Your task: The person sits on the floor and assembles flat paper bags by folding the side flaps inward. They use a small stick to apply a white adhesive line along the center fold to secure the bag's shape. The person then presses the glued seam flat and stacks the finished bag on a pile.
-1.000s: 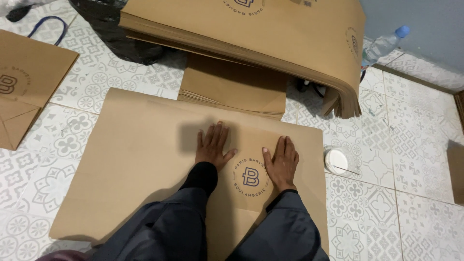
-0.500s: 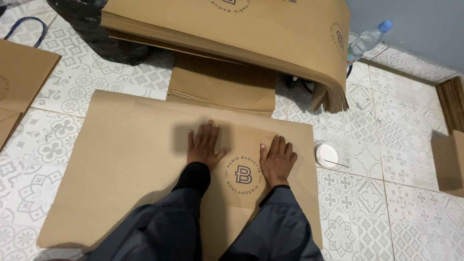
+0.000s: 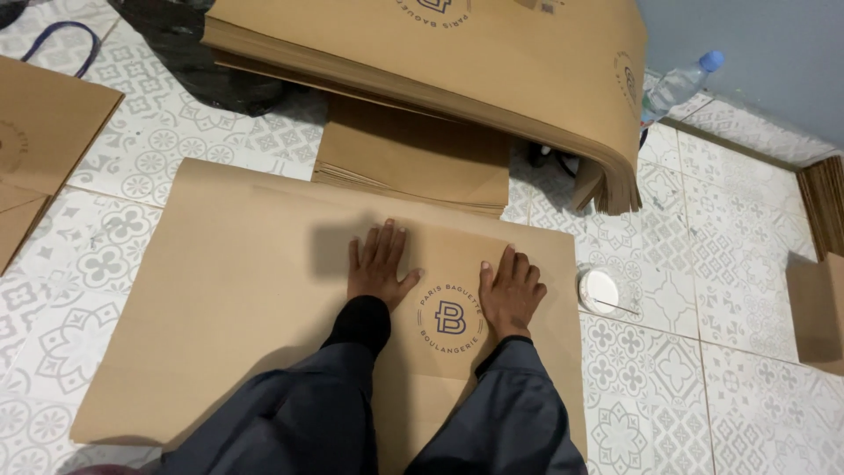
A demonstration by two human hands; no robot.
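While kneeling over tiled floor (image 3: 694, 352), pressing left hand (image 3: 378, 268) and right hand (image 3: 512, 292), fingers spread flat, onto brown paper sheet (image 3: 246, 290), either side of round printed emblem (image 3: 450, 318), near white lid (image 3: 600, 290).

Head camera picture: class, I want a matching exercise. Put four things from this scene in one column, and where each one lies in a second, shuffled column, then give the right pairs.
Things:
1. left hand
2. plastic bottle
3. white round lid
4. thick stack of brown sheets

Places:
A. on the tiled floor, just right of the big brown sheet
B. pressed flat on the big brown sheet, left of the round printed emblem
C. at the top, its right edge curving downward
D. by the grey wall, top right

Pairs: 1-B, 2-D, 3-A, 4-C
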